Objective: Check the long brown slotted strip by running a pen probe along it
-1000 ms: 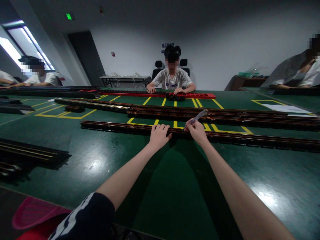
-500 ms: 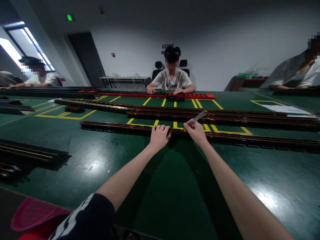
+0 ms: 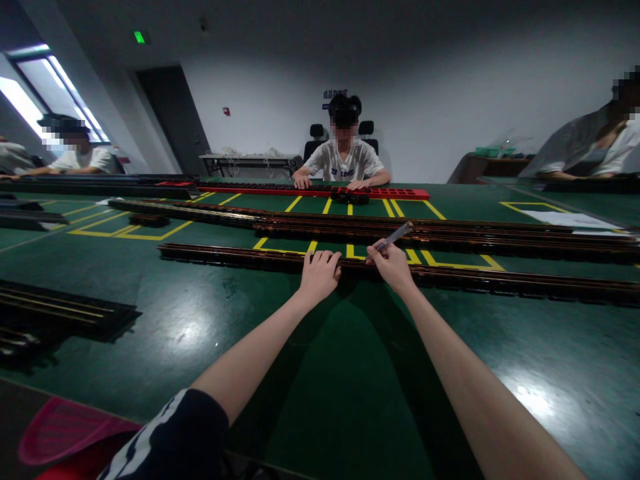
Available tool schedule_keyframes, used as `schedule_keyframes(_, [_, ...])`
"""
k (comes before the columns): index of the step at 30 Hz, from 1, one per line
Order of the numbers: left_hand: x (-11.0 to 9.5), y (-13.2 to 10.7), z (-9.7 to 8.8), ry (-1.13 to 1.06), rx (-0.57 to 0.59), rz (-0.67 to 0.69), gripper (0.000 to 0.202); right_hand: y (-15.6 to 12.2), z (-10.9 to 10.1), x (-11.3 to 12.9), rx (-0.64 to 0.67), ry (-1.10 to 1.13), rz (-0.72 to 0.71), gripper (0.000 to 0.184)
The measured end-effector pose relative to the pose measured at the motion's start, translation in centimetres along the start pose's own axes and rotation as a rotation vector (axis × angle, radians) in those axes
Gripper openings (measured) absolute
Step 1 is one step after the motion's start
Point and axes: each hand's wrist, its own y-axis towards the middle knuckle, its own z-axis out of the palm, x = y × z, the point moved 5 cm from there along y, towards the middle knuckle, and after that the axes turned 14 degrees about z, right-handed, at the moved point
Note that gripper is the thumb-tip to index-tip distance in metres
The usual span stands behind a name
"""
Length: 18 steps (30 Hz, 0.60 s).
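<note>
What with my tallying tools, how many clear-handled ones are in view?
1: the clear-handled tool, in the right hand, angled toward the long dark strip under the left hand. Others may be hidden.

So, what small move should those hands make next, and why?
Perhaps ease the clear-handled tool slightly along the dark strip: the right hand grips the tool, lower end pointing down at the strip, and the left hand rests on the strip, seemingly steadying it. Whether the tip touches is too small to tell.
</note>
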Motion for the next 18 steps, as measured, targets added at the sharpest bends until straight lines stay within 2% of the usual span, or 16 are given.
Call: schedule_keyframes(18, [-0.21,0.06,-0.14,0.000,0.009,0.015,0.035,-0.05,0.11,0.14,-0.029,-0.045,-0.038,0.022])
